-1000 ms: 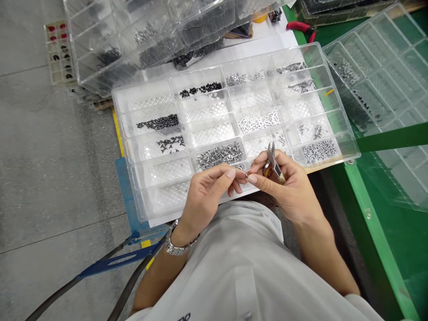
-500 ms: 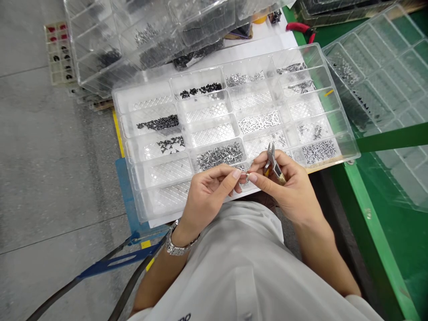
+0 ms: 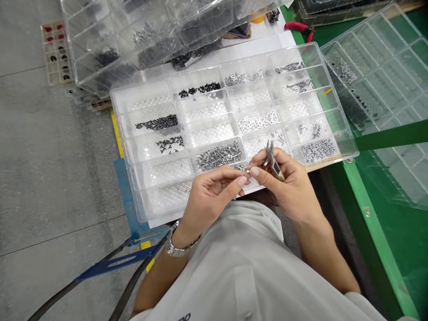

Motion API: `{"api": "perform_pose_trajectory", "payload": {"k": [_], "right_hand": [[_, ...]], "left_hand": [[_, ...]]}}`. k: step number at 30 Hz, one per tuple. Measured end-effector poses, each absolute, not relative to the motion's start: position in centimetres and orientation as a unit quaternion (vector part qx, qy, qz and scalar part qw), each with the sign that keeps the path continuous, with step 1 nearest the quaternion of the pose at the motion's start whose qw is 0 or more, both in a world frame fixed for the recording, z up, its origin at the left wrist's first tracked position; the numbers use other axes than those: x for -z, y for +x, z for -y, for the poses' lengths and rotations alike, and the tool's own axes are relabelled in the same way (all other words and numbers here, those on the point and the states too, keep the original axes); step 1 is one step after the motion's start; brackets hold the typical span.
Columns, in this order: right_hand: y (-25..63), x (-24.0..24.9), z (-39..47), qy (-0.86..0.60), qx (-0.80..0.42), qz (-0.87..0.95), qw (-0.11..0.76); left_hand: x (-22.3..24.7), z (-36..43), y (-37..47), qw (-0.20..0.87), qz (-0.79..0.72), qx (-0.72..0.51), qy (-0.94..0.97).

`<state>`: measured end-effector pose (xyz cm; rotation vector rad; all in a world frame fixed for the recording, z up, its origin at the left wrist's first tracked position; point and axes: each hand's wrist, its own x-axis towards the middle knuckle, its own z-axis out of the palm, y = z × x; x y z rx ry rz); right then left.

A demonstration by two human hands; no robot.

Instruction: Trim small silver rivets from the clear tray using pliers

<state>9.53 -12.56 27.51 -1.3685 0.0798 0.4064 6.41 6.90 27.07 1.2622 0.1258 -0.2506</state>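
Between the fingertips of both hands is a tiny metal piece (image 3: 247, 171), too small to name. My left hand (image 3: 216, 191) pinches at it with thumb and index finger from the left. My right hand (image 3: 284, 183) meets it with thumb and fingertip, while a pair of cutting pliers (image 3: 274, 163) rests within the same hand, jaws pointing up. Both hands hover over the near edge of a clear compartment tray (image 3: 140, 203). Just beyond the left fingers lies a heap of small metal screws or pins (image 3: 219, 156).
Other compartments hold black screws (image 3: 160, 121) and bright silver parts (image 3: 259, 120). Stacked clear trays (image 3: 96, 73) stand at back left. On the green bench (image 3: 394, 178) at right lie more clear trays (image 3: 377, 80) and a red-handled tool (image 3: 299, 27). A blue frame (image 3: 122, 178) borders the left.
The fingertips have drawn closer around the tiny metal piece, and my left hand has shifted slightly right. The pliers stay in my right hand, tilted slightly differently.
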Motion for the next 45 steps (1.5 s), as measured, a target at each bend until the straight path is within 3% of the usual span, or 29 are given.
{"api": "perform_pose_trajectory", "payload": {"k": [20,45], "right_hand": [[11.0,-26.8,13.1,-0.642,-0.209,-0.018,0.737],[10.7,-26.3,13.7,-0.649,-0.199,-0.011,0.734]], "left_hand": [[-26.3,-6.7,5.7,0.759,-0.06,0.066,0.645],[-26.0,-6.2,5.9,0.767,-0.085,0.109,0.626]]}}
